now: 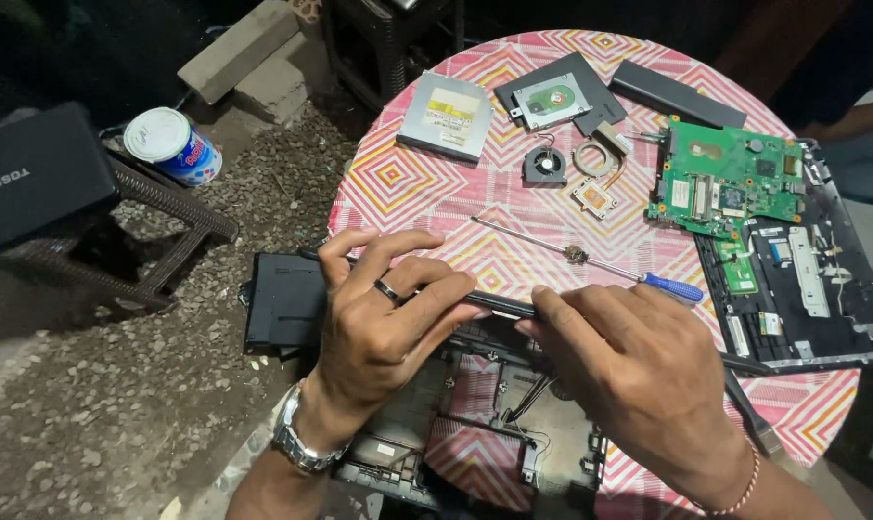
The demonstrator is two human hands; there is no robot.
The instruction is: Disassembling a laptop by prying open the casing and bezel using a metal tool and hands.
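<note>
Round table point(436, 193), left hand point(379, 327), right hand point(629, 366) pinching laptop frame point(494, 304) edge

Laptop frame point(292, 303): the matt black plastic you grip.
Tablecloth point(427, 188): patterned cloth, smooth.
Optical drive point(446, 116), far: dull brushed metal.
Screwdriver point(590, 260): shiny metal shaft, glossy blue plastic handle.
Your wristwatch point(297, 445): polished metal.

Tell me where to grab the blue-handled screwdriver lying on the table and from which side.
Grip the screwdriver by its blue handle, probably from above. The handle is the thickest part and lies flat and uncovered just beyond the right hand; the thin shaft gives little to pinch.
</note>
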